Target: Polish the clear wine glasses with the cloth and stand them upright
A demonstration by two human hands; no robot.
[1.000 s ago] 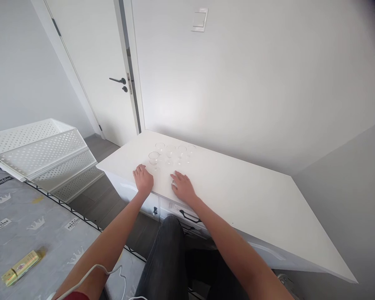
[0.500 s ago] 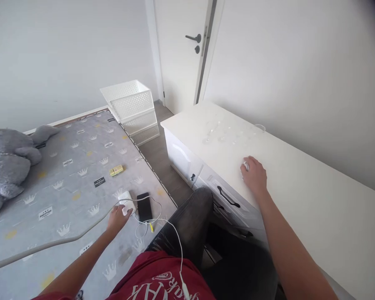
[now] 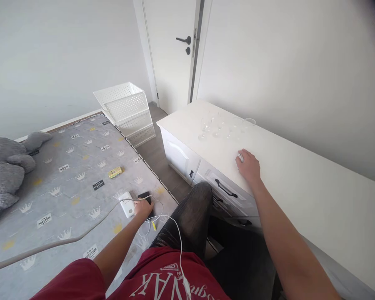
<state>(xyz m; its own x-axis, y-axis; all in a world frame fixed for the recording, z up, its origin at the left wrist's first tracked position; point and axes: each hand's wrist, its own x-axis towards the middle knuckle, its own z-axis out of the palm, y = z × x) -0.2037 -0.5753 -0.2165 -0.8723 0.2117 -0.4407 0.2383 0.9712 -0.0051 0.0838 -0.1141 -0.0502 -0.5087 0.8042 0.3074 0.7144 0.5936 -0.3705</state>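
My left hand [image 3: 143, 207] is closed over a black phone [image 3: 144, 194] lying on the mattress, thumb and fingers at its sides. Just left of that hand lies a white power bank [image 3: 127, 205]. A thin white cable [image 3: 162, 208] loops around the phone, with a yellow tag [image 3: 154, 226] near it. On the white cabinet top, my right hand [image 3: 249, 166] curls around a small white rounded object [image 3: 241, 158]; its exact kind I cannot make out. Several clear glass pieces [image 3: 217, 131] stand farther back on the cabinet.
A yellow packet [image 3: 115, 172] and a grey plush toy [image 3: 6, 171] rest on the patterned mattress [image 3: 81, 196]. Stacked white baskets [image 3: 128, 112] stand beyond the bed's end. The white cabinet [image 3: 300, 179] runs along the right wall. A door [image 3: 171, 62] stands behind.
My left hand has moved right from the power bank onto the phone and closed over it. My right hand stays around the small white object. The view has shifted slightly.
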